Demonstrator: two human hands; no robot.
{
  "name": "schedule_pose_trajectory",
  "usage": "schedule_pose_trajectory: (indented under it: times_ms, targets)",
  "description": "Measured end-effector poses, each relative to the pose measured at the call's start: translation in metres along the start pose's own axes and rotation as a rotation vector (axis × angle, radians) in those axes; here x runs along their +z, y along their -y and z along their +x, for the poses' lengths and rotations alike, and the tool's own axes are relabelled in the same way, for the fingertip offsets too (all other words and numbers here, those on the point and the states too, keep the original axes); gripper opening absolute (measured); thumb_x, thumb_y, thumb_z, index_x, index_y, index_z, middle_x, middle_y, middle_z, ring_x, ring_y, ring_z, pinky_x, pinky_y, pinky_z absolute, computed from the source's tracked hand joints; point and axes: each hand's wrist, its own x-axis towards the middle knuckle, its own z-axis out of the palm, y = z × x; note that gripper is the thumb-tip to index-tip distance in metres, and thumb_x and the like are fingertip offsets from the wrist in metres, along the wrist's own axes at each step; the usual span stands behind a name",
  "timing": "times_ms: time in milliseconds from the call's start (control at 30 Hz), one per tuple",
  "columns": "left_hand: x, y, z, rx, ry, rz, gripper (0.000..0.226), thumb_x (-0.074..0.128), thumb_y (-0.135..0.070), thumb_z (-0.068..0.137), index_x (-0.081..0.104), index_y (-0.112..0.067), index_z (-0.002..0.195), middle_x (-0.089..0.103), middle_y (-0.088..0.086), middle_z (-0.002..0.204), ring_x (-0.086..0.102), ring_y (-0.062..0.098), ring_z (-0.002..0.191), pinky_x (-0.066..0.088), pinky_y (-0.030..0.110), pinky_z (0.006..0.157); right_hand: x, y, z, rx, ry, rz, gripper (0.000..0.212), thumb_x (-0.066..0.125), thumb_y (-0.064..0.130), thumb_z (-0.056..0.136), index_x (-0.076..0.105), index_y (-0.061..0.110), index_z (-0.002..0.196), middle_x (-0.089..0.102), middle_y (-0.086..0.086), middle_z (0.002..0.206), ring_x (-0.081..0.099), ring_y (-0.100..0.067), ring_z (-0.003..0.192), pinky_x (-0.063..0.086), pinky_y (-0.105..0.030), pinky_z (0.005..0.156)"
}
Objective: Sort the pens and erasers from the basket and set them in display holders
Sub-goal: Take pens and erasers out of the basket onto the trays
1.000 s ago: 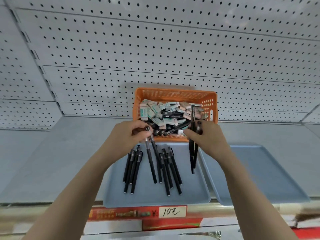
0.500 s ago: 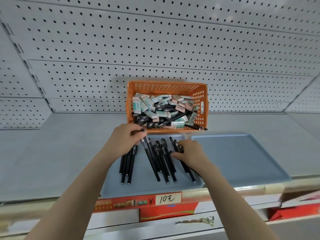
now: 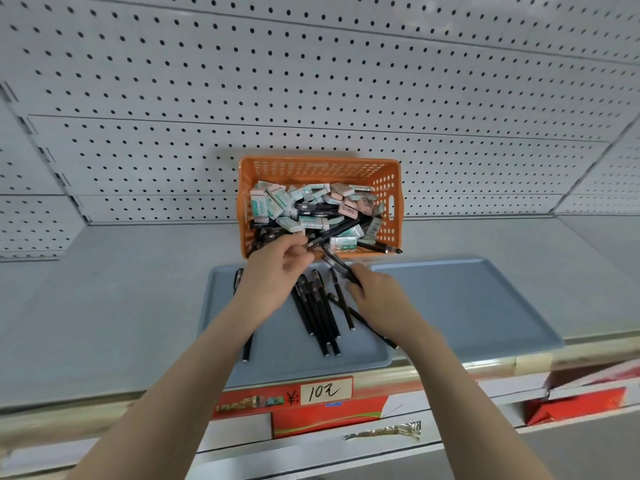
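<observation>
1. Observed left hand [image 3: 273, 278] at the near rim of the orange basket [image 3: 318, 164], fingers curled and pinching a black pen [image 3: 317, 242] by its end.
2. Observed right hand [image 3: 379, 299] just right of the left fingers, curled round a second pen [image 3: 337, 265] that slants up toward the basket. Blurred there, so grip detail not logged.
3. Logged a loose row of sorted pens [image 3: 320, 313] on the left tray [image 3: 277, 362], below and between both sets of fingers, partly hidden under the wrists.
4. Logged erasers [image 3: 277, 199] just beyond the left fingers, seen only in the basket and mixed with more pens. Also logged a stray pen [image 3: 384, 247] poking over the rim, up and right of the right fingers.
5. Noted right tray [image 3: 467, 299] beside the right hand, on the shelf [image 3: 121, 289].
6. Judged early stage: pen sorting partly done, eraser sorting not begun, many items left to lift out.
</observation>
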Motion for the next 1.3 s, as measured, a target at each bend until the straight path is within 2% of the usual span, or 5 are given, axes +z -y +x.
schedule_pose_trajectory:
  times_ms: [300,567,733,967,1300]
  targets:
    - [-0.01,0.067,-0.04,0.027,0.067,0.777,0.058,0.042,-0.056,0.093,0.049,-0.022,0.14,0.042,0.003,0.148,0.028,0.032,0.141,0.022,0.05,0.115,0.025,-0.008,-0.017,0.148,0.117,-0.304,0.05,0.049,0.049,0.097,0.053,0.006,0.122,0.05,-0.015,0.12,0.047,-0.033,0.114,0.038,-0.036,0.097]
    - [0.006,0.084,-0.045,-0.039,0.11,0.623,0.057,0.044,-0.037,0.1,0.031,-0.013,0.151,0.014,0.011,0.162,0.01,0.031,0.149,0.013,0.042,0.122,0.051,0.026,-0.006,0.216,-0.014,-0.257,0.027,0.056,0.011,0.094,0.053,0.004,0.12,0.044,-0.012,0.125,0.055,-0.027,0.104,0.048,-0.032,0.085]
    - [0.007,0.087,-0.049,0.019,0.133,0.688,0.059,0.048,-0.042,0.098,0.037,-0.013,0.149,0.024,0.01,0.159,0.015,0.033,0.148,0.017,0.044,0.12,0.064,0.036,0.005,0.193,-0.073,-0.072,0.043,0.046,0.041,0.1,0.054,0.006,0.124,0.05,-0.012,0.119,0.052,-0.03,0.109,0.044,-0.037,0.092]
    - [-0.025,0.105,-0.046,0.003,0.177,0.816,0.092,0.011,-0.078,0.077,0.026,-0.027,0.152,0.018,0.006,0.161,0.01,0.037,0.148,0.012,0.053,0.118,0.078,0.021,0.005,0.152,-0.035,-0.171,0.051,0.035,0.033,0.104,0.03,0.009,0.149,0.034,-0.009,0.151,0.036,-0.028,0.134,0.032,-0.036,0.11]
    - [0.019,0.085,-0.049,0.059,0.186,0.687,0.088,0.005,-0.069,0.084,0.026,-0.019,0.153,0.016,0.01,0.161,0.009,0.034,0.148,0.01,0.045,0.121,0.078,0.005,-0.002,0.267,-0.006,-0.064,0.063,0.027,0.044,0.104,0.013,0.01,0.156,0.009,-0.013,0.163,0.008,-0.028,0.151,0.007,-0.038,0.122]
